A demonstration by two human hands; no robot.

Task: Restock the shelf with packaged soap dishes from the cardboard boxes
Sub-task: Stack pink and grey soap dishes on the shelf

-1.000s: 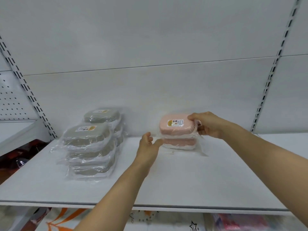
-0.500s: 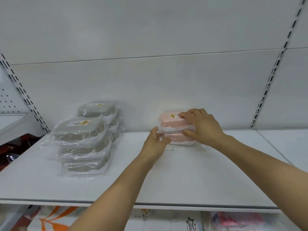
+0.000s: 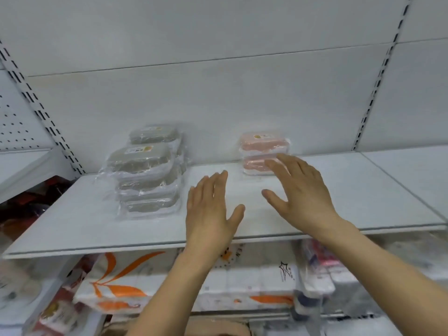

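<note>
Two pink packaged soap dishes [image 3: 263, 150] lie stacked at the back of the white shelf [image 3: 363, 190], against the rear panel. Left of them stand two piles of grey packaged soap dishes [image 3: 145, 170] in clear wrap. My left hand [image 3: 211, 212] hovers over the shelf's front half, fingers spread, holding nothing. My right hand [image 3: 300, 192] is also open and empty, its fingertips just in front of the pink stack and partly covering its lower right corner. A cardboard box edge [image 3: 218, 328] shows at the bottom of the view.
Below the shelf sit wrapped tissue packs with orange leaf print [image 3: 121, 287] and other packaged goods [image 3: 320, 275]. A pegboard panel [image 3: 14, 124] and slotted uprights [image 3: 43, 112] flank the left; another upright [image 3: 373, 83] runs at the right.
Both hands have let go of the pink stack and pulled back toward me, now open. The view has tilted downward, showing the lower shelf.
</note>
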